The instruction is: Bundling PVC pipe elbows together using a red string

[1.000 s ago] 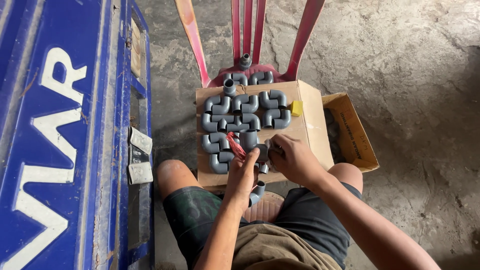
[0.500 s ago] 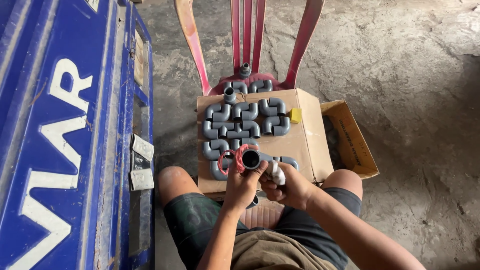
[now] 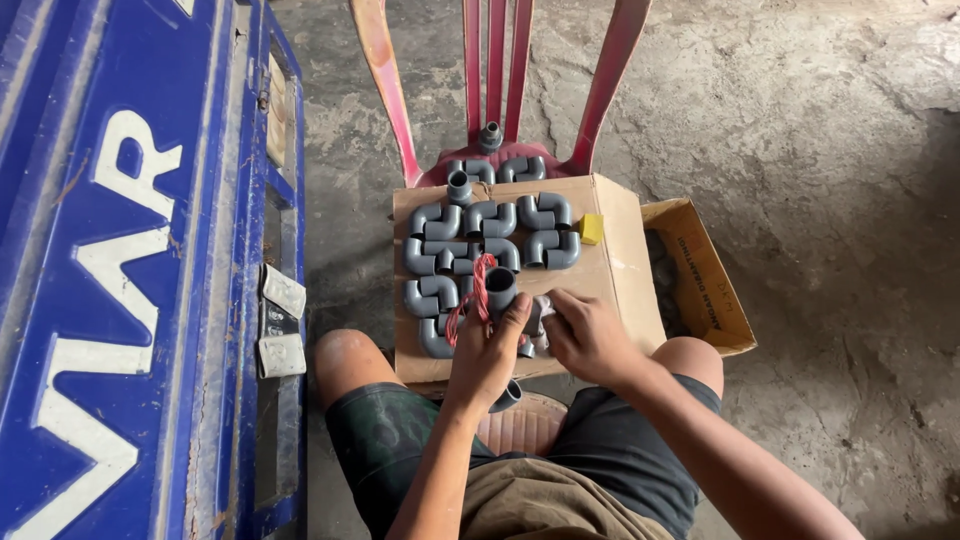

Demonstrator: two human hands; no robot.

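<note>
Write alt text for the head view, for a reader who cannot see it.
A seated person's left hand holds a grey pipe elbow with red bands over a cardboard sheet of elbows; the right hand rests beside it.

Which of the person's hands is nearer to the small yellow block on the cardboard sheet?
Right. The right hand lies just below the yellow block near the cardboard sheet's right edge; the left hand, holding a grey pipe fitting, is farther left.

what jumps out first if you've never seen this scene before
Rows of grey pipe elbows lie on a cardboard sheet across a red plastic chair, right in the centre. At its near edge the left hand grips one grey fitting with red string, the right hand beside it. A big blue panel fills the left.
</note>
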